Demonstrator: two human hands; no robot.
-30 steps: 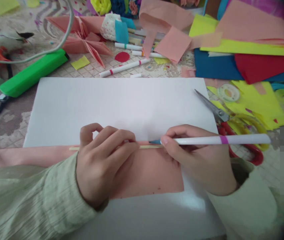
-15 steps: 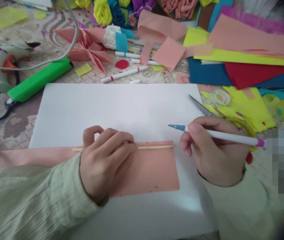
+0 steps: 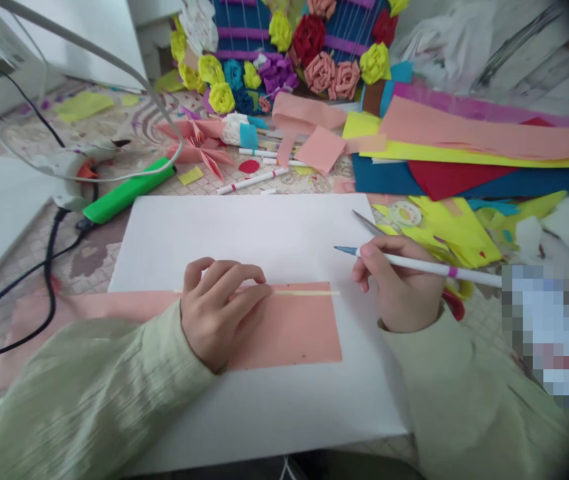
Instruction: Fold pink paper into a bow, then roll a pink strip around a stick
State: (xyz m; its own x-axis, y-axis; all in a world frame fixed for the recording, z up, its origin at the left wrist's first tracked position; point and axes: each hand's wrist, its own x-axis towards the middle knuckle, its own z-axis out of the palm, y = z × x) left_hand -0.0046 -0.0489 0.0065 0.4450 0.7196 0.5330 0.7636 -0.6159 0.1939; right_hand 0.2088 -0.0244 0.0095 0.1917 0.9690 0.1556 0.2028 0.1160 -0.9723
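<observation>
My left hand rests with curled fingers on a thin pale stick, pressing it along the upper edge of a salmon-pink paper strip. Small dark dots mark the strip's edges. Underneath lies a large white board. In my right hand is a white felt-tip pen, its blue tip pointing left, above the board and clear of the paper. Just beyond that hand, the metal point of a scissors-like tool sticks out over the board; its rest is hidden.
A green stick-shaped case and a white glue gun with cables lie at left. Behind the board are pens and pink scraps. Coloured sheets, yellow scraps and a tape roll lie right. Paper flowers stand at the back.
The view has tilted up and widened, showing more of the paper flowers and the table's left side. Both hands keep their grips, and the pen still hovers right of the strip.
</observation>
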